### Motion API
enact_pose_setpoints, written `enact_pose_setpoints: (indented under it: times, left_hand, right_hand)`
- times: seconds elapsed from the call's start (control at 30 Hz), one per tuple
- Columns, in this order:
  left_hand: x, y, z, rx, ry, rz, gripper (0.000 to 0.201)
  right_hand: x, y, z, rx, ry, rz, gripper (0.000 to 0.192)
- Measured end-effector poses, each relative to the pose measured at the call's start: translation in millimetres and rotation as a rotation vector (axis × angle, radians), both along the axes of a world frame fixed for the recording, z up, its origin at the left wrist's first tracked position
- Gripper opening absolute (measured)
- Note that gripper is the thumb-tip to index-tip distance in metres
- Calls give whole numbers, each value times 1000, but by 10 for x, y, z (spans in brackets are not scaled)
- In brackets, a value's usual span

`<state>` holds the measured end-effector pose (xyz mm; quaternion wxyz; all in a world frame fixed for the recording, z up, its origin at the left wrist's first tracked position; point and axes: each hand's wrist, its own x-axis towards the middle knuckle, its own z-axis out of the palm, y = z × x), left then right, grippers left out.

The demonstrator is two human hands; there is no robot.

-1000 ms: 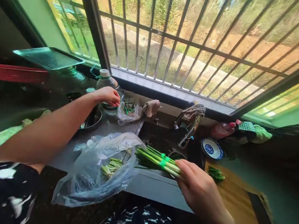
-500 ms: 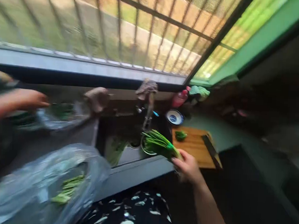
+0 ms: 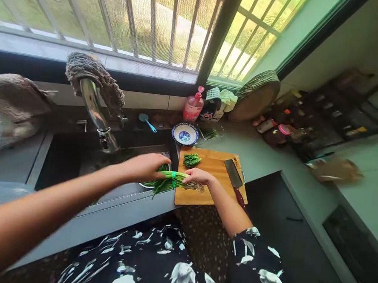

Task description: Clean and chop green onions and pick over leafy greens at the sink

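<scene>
Head view: left hand [image 3: 145, 166] and right hand [image 3: 199, 175] both close on a banded bunch of thin green chives [image 3: 170, 181], which lies across the left edge of the rectangular wooden cutting board [image 3: 217, 194], leaf tips hanging off toward the dark sink [image 3: 79, 160]. Likely risk: the bunch is only half on the board, so a loose grip could drop stalks into the sink. Also on the board: small pile of cut greens [image 3: 191, 159] at its far edge and a cleaver [image 3: 233, 175] on its right side, close to the right wrist; blue-and-white bowl [image 3: 184, 134] just behind the board, cloth-draped faucet [image 3: 95, 106] well left of it.
</scene>
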<state>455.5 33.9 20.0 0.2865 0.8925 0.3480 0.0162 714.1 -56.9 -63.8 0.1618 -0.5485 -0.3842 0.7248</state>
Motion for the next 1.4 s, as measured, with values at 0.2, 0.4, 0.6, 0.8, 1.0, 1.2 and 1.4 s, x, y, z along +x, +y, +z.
enact_pose_setpoints:
  times: [0.2, 0.4, 0.6, 0.8, 1.0, 1.2, 1.4]
  left_hand:
    - [1298, -251, -984, -460, 215, -136, 43]
    - [1713, -347, -1507, -798, 152, -42, 39]
    - [1952, -328, -1635, -719, 212, 32, 44]
    - [1884, -425, -1610, -435, 233, 160, 59]
    - [1795, -599, -1628, -213, 178, 135, 65]
    - [1725, -865, -1540, -13, 174, 109, 70]
    - [1797, -1033, -1519, 154, 129, 129, 51]
  right_hand:
    - [636, 8, -328, -13, -69, 157, 25]
    - [1324, -226, -488, 281, -391, -55, 28]
    - [1892, -857, -382, 344, -965, -371, 26]
    - [2139, -1440, -535, -24, -1397, -320, 41]
    - [2110, -1563, -751, -23, -1441, -325, 34]
    - [2024, -1577, -603, 28, -1476, -469, 46]
    - [1765, -1639, -303, 193, -1183, -708, 40]
